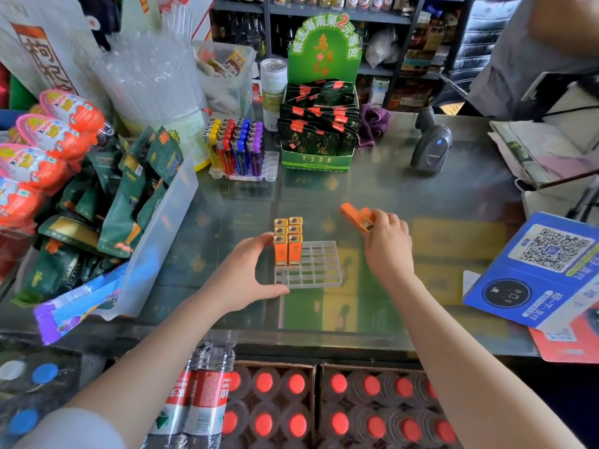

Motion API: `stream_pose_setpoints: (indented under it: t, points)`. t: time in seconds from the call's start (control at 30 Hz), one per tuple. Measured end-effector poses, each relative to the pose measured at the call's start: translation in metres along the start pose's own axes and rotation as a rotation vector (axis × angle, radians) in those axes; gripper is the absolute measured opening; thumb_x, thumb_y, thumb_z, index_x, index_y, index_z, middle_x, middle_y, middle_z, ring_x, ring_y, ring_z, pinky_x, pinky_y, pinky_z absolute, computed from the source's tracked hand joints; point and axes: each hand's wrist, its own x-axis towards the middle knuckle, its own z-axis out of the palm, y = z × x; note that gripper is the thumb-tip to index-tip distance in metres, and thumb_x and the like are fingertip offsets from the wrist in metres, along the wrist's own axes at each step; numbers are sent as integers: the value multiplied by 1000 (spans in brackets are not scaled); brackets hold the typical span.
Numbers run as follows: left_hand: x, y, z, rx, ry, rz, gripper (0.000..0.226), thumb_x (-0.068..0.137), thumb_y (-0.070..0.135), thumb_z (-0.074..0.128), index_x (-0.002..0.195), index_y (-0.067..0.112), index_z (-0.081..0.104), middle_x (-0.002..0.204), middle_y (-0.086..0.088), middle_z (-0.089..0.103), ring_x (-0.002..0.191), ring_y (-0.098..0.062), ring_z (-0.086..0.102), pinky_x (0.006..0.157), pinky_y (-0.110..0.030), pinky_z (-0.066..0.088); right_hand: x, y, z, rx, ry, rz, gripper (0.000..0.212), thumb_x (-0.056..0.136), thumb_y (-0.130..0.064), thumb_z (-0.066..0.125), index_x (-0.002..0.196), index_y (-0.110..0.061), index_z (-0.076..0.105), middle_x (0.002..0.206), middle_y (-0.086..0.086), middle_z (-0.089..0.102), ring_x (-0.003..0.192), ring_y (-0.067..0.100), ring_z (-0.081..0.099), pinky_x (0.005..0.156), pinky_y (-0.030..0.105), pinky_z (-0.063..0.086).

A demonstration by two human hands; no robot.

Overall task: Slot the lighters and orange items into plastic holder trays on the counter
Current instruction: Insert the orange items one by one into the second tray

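The glass-topped counter (405, 189) in a crowded shop carries the work, with drink shelves behind, a bin of green snack packets (129, 202) at the left edge, a green display box (319, 134) and a barcode scanner (432, 147) farther back, and a blue QR payment card (534, 273) to the right. By the far tray of coloured lighters (236, 147), that part looks largely done, though some slots at its right stand empty. The near clear tray (308, 265) holds six orange items (287, 239) in its left two columns; most cells remain open, so the job looks early. The left hand (249, 270) steadies the tray, fingers curved around its left side. The right hand (387, 239) pinches one loose orange item (356, 217) in its fingers, just beyond the tray's right.
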Motion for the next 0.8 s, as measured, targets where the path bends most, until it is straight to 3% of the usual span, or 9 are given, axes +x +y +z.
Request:
stream_pose_setpoints:
  t: [0.17, 0.27, 0.33, 0.47, 0.53, 0.6, 0.7, 0.8]
  points:
    - [-1, 4, -2, 1, 23, 21, 71, 56, 51, 75, 115, 50, 36, 113, 28, 35, 106, 7, 30, 89, -25, 31, -12, -12, 2, 92, -108, -113, 43, 85, -24, 61, 123, -9, 48, 116, 16, 51, 105, 37, 46, 88, 42, 38]
    - [-6, 3, -2, -16, 21, 20, 69, 57, 51, 75, 113, 52, 35, 115, 26, 36, 107, 6, 31, 90, -26, 31, -15, -14, -1, 206, -109, -115, 36, 82, -23, 65, 113, -9, 54, 108, 11, 49, 89, 30, 53, 76, 32, 39]
    - [-10, 2, -4, -11, 25, 16, 70, 56, 52, 75, 115, 50, 36, 114, 26, 35, 107, 5, 32, 90, -26, 31, -19, -15, -2, 295, -85, -109, 34, 81, -22, 67, 108, -7, 54, 105, 8, 45, 80, 22, 49, 71, 25, 36]
    - [-21, -1, -3, -41, 74, 9, 76, 56, 46, 79, 120, 42, 39, 109, 30, 35, 105, 6, 33, 90, -21, 29, -37, -28, -14, 556, -18, -198, 8, 85, -14, 56, 86, -17, 48, 89, 0, 44, 72, 4, 41, 64, 17, 26]
    - [-25, -2, -1, -45, 104, 13, 79, 56, 44, 81, 124, 34, 41, 110, 27, 36, 106, 5, 33, 91, -21, 29, -50, -39, -22, 765, -138, -207, 15, 82, -15, 47, 75, -28, 43, 78, -8, 42, 68, 1, 40, 64, 20, 28]
    - [-26, -1, -1, -41, 107, 17, 82, 57, 44, 80, 127, 29, 41, 112, 24, 36, 106, 5, 32, 92, -21, 28, -63, -49, -28, 1032, -340, -180, 15, 81, -18, 45, 79, -30, 53, 73, -12, 46, 65, 3, 41, 63, 19, 34]
    - [-26, -2, 0, -46, 93, 25, 81, 58, 46, 78, 128, 30, 39, 115, 23, 37, 107, 7, 30, 92, -23, 28, -76, -60, -28, 1410, -557, -178, 19, 82, -16, 50, 97, -18, 62, 80, -4, 57, 74, 9, 53, 67, 20, 43]
    - [-26, -3, 1, -44, 91, 37, 81, 60, 46, 77, 129, 30, 38, 117, 23, 37, 108, 6, 30, 93, -24, 29, -79, -67, -28, 1575, -498, -106, 19, 82, -10, 58, 99, -18, 65, 95, -2, 64, 88, 9, 59, 73, 19, 47]
